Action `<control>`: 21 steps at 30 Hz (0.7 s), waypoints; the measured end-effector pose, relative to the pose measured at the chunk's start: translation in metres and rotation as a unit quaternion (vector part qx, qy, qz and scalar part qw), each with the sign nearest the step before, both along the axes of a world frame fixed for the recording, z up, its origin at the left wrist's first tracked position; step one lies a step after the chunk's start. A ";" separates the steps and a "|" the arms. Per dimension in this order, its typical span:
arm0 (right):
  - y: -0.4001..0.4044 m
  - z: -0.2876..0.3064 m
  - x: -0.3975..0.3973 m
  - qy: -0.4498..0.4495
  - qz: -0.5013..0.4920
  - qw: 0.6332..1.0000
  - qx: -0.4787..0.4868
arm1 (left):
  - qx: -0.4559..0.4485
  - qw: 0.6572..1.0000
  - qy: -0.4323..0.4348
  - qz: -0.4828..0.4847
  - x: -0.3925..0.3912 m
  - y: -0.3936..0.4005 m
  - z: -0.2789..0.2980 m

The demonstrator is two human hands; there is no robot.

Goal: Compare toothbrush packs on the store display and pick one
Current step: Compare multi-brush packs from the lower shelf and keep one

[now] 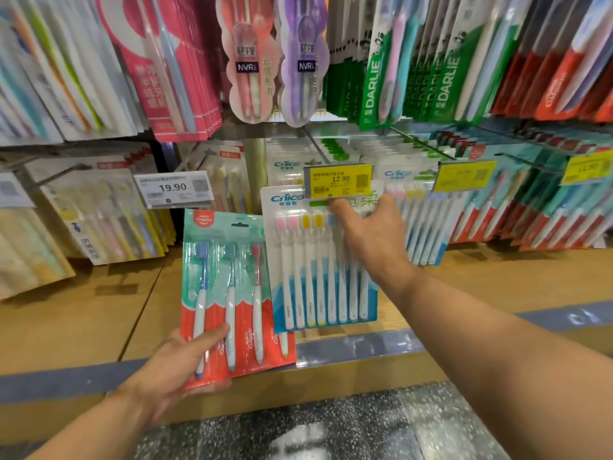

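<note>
The left hand (172, 363) grips a red-and-teal three-brush pack (232, 293) at seven o'clock, thumb curled over its front, while the right hand (371, 237) reaches to the white Cnice pack (315, 260) hanging dead centre, fingers (341, 207) pressed against its top under the yellow 12.90 tag (338, 180).

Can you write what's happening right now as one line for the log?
left hand: holds Colgate pack | right hand: on hanging Cnice pack | yellow tag: 12.90 | pick: not yet made
</note>
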State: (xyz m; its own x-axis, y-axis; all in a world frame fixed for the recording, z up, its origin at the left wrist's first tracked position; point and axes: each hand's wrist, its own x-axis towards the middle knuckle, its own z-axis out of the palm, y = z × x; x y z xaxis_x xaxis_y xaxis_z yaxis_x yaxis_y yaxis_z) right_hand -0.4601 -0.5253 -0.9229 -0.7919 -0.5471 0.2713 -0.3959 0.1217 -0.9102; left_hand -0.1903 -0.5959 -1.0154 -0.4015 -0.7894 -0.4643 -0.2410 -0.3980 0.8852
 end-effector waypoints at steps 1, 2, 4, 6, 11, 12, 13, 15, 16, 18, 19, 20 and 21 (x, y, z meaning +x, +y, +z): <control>-0.001 -0.001 -0.002 0.002 -0.001 1.000 -0.001 | -0.001 1.000 0.002 0.001 0.001 -0.001 -0.001; -0.003 -0.002 -0.004 0.005 -0.003 1.000 -0.003 | -0.003 1.000 0.005 0.004 0.002 -0.003 -0.002; -0.005 -0.002 -0.007 0.012 -0.004 1.000 -0.012 | -0.004 1.000 0.011 0.009 0.004 -0.005 -0.004; -0.006 -0.002 -0.007 0.009 -0.008 1.000 -0.024 | -0.006 1.000 0.015 0.006 0.006 -0.007 -0.005; -0.015 -0.002 -0.011 -0.017 -0.011 0.999 -0.046 | -0.014 1.000 0.013 -0.009 0.007 -0.008 -0.009; -0.017 -0.003 -0.012 -0.019 -0.005 0.999 -0.050 | -0.015 1.000 0.013 -0.012 0.007 -0.008 -0.009; -0.017 -0.004 -0.012 -0.022 0.002 0.998 -0.054 | -0.017 1.000 0.014 -0.015 0.006 -0.008 -0.009; -0.020 -0.007 -0.013 -0.032 0.011 0.997 -0.063 | -0.017 1.000 0.015 -0.022 0.005 -0.009 -0.010; -0.020 -0.007 -0.013 -0.036 0.013 0.997 -0.069 | -0.020 0.999 0.017 -0.024 0.004 -0.009 -0.009; -0.021 -0.006 -0.013 -0.037 0.015 0.997 -0.072 | -0.023 0.999 0.020 -0.026 0.002 -0.009 -0.009; -0.021 -0.006 -0.014 -0.037 0.016 0.997 -0.072 | -0.024 0.999 0.020 -0.026 0.002 -0.010 -0.010; -0.022 -0.007 -0.014 -0.038 0.016 0.997 -0.072 | -0.024 0.999 0.020 -0.026 0.002 -0.012 -0.011; -0.023 -0.008 -0.015 -0.040 0.015 0.996 -0.072 | -0.023 0.999 0.020 -0.023 0.003 -0.013 -0.012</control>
